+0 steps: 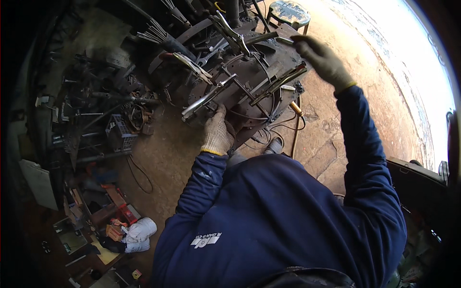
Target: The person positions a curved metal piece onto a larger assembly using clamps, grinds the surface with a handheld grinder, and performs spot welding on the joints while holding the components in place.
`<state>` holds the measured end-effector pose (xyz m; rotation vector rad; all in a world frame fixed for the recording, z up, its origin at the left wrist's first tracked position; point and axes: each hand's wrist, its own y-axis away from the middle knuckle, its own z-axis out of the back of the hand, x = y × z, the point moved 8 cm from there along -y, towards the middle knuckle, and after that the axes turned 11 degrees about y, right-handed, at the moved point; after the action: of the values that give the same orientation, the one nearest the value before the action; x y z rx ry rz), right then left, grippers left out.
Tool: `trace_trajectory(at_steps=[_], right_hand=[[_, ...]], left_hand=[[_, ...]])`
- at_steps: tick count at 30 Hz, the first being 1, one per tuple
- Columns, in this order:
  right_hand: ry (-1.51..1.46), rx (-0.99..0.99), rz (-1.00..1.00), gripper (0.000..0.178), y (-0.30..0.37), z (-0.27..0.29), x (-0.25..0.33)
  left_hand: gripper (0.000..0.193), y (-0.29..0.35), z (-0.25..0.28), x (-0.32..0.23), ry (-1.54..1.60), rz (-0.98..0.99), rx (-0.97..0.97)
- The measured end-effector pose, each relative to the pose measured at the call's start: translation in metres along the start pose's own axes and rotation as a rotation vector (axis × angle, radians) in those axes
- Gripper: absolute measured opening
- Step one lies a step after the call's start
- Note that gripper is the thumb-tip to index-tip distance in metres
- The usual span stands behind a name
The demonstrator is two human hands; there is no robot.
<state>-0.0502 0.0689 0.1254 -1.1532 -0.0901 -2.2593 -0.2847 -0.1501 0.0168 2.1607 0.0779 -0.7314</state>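
My left hand (216,134), in a knitted work glove, is closed on the near left edge of a dark steel work table (242,134), thumb on top and fingers mostly hidden beneath. Just above it lies a shiny locking clamp (209,98). Round metal bars form a curved frame (247,93) on the table, with a second locking clamp (283,81) across its right side. My gloved right hand (324,62) is raised past the far right edge, beside a flat bar end (285,41). Its fingertips are dark and blurred, so its grip is unclear.
Red-handled pliers (192,67), an open-end wrench (206,58) and more locking pliers (230,31) lie farther back. A holder contains thin rods (156,33). A stool (289,14) stands beyond. Cables (283,129) run on the floor at right; a crate (121,133) and scrap metal fill the left.
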Motion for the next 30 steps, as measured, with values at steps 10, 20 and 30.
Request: trace_trajectory(at_steps=[10, 20, 30], right_hand=[[0.999, 0.041, 0.323, 0.027, 0.04, -0.045, 0.097], [1.127, 0.281, 0.275, 0.034, 0.027, -0.06, 0.094], [1.035, 0.272, 0.254, 0.038, 0.025, -0.057, 0.087]], left_hand=[[0.031, 0.035, 0.06, -0.012, -0.455, -0.241, 0.29], [0.03, 0.032, 0.138, -0.011, -0.299, -0.187, 0.301], [0.032, 0.013, 0.307, 0.031, -0.995, -0.17, -0.038]])
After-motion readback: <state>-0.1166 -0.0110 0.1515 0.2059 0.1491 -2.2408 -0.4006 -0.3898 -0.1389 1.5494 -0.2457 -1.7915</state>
